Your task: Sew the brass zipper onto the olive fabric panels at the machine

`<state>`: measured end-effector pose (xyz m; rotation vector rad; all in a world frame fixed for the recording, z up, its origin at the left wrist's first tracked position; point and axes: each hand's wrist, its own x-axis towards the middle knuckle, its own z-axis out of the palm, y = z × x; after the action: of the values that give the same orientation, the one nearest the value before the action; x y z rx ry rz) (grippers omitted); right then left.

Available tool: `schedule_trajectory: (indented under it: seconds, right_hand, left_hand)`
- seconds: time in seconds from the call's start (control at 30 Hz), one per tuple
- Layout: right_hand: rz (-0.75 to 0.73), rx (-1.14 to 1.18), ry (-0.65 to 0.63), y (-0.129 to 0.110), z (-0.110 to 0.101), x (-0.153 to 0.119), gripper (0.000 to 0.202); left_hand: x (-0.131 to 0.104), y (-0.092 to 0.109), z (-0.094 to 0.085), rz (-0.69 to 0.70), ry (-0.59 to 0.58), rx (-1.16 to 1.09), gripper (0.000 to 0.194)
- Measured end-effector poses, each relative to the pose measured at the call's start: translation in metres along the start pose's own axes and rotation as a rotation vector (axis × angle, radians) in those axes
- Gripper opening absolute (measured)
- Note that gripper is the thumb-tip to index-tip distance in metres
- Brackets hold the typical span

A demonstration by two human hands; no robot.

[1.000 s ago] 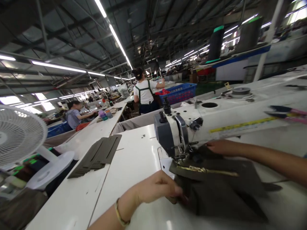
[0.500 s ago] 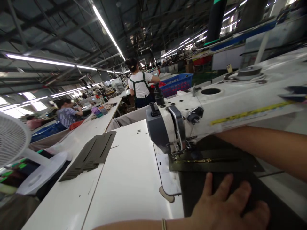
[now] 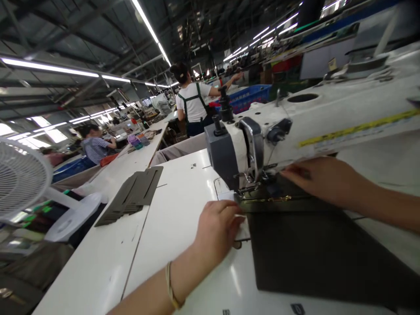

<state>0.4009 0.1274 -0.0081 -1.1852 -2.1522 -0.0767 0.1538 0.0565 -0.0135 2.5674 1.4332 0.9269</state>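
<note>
A dark flat panel (image 3: 308, 258) lies on the white table beside a sewing machine (image 3: 223, 151). Along its upper edge a gold zipper (image 3: 269, 199) runs under the presser foot. My left hand (image 3: 218, 227) is at the panel's left edge, just in front of the needle area, fingers curled together; what they hold, if anything, is too small to name. My right hand (image 3: 311, 177) is behind the needle area, under the machine arm, thumb and fingertips pinched near the zipper strip. Whatever lies between those fingertips is hidden.
Dark cut pieces (image 3: 131, 197) are stacked on the table at left. Beyond them stands a white fan (image 3: 22, 179). A yellow measuring tape (image 3: 357, 129) runs along the machine arm. Two people work further back, one by a blue basket (image 3: 251, 96).
My left hand has moved left off the panel to its edge and its fingers have curled. My right hand has come into view near the needle. A person behind has stretched out an arm.
</note>
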Motion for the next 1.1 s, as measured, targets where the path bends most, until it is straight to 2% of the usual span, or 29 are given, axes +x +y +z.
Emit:
schedule_trajectory:
  seconds: [0.1, 0.2, 0.33, 0.43, 0.6, 0.73, 0.83, 0.93, 1.1]
  right_hand:
    - [-0.238, 0.087, -0.067, -0.03, 0.003, -0.031, 0.042]
    - [-0.39, 0.087, -0.045, -0.053, 0.013, -0.047, 0.04]
    - [-0.355, 0.004, -0.098, -0.052, 0.03, -0.032, 0.024]
    - [-0.316, -0.06, -0.159, -0.048, 0.038, -0.024, 0.012]
    - [-0.324, -0.063, -0.129, -0.053, 0.042, -0.032, 0.012]
    - [-0.385, -0.005, -0.108, -0.054, 0.037, -0.032, 0.025]
    - [-0.434, 0.009, 0.008, -0.053, 0.033, -0.026, 0.035]
    - [-0.416, -0.026, 0.109, -0.052, 0.036, -0.02, 0.033]
    - [-0.399, 0.035, 0.034, -0.05, 0.045, -0.021, 0.029]
  left_hand:
    - [0.003, -0.023, 0.001, 0.153, -0.055, 0.109, 0.014]
    - [0.009, -0.024, 0.005, 0.221, -0.118, 0.165, 0.013]
    - [0.017, -0.012, 0.002, 0.053, -0.146, 0.174, 0.01]
    - [0.017, -0.009, 0.001, 0.009, -0.118, 0.159, 0.009]
    - [0.011, -0.014, 0.007, 0.118, -0.071, 0.144, 0.01]
    - [0.008, -0.011, 0.009, 0.194, -0.089, 0.279, 0.01]
    - [0.008, -0.007, 0.009, 0.214, -0.108, 0.341, 0.01]
    - [0.008, -0.006, 0.01, 0.213, -0.11, 0.349, 0.011]
    - [0.01, -0.006, 0.011, 0.219, -0.1, 0.353, 0.017]
